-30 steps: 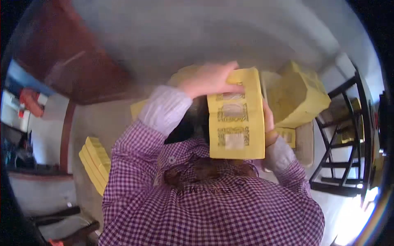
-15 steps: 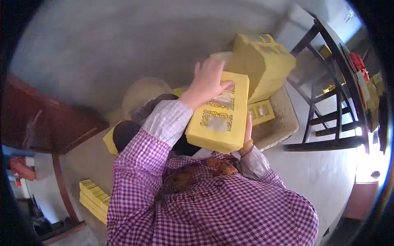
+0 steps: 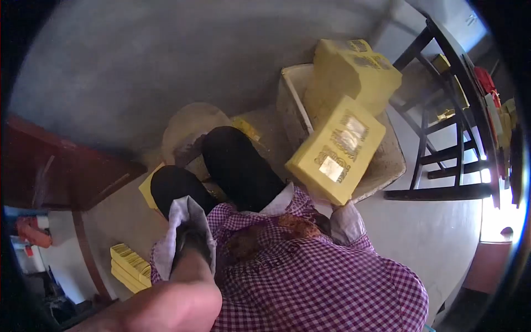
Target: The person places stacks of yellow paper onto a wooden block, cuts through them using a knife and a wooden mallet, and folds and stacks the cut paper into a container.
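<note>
The yellow paper stack (image 3: 343, 152), printed with dark patterns and bearing pale patches, is tilted over the near side of a worn tub (image 3: 391, 166). My right hand (image 3: 323, 202) supports it from below, mostly hidden beneath its lower end. Close to the camera at the lower left is my left hand (image 3: 168, 305), bent back out of its sleeve, away from the stack, its fingers hidden. A large yellow block of paper (image 3: 354, 77) rises from the tub behind the held stack.
A dark wooden frame (image 3: 458, 193) stands at the right. More yellow stacks (image 3: 130, 268) lie on the floor at lower left. Reddish-brown furniture (image 3: 61, 166) is at the left. Beyond my black-clad knees (image 3: 235, 166) sits a round, pale object (image 3: 191, 119).
My left hand has left the top of the stack and swung back toward the camera. The stack has shifted right, over the tub, with my right hand beneath it.
</note>
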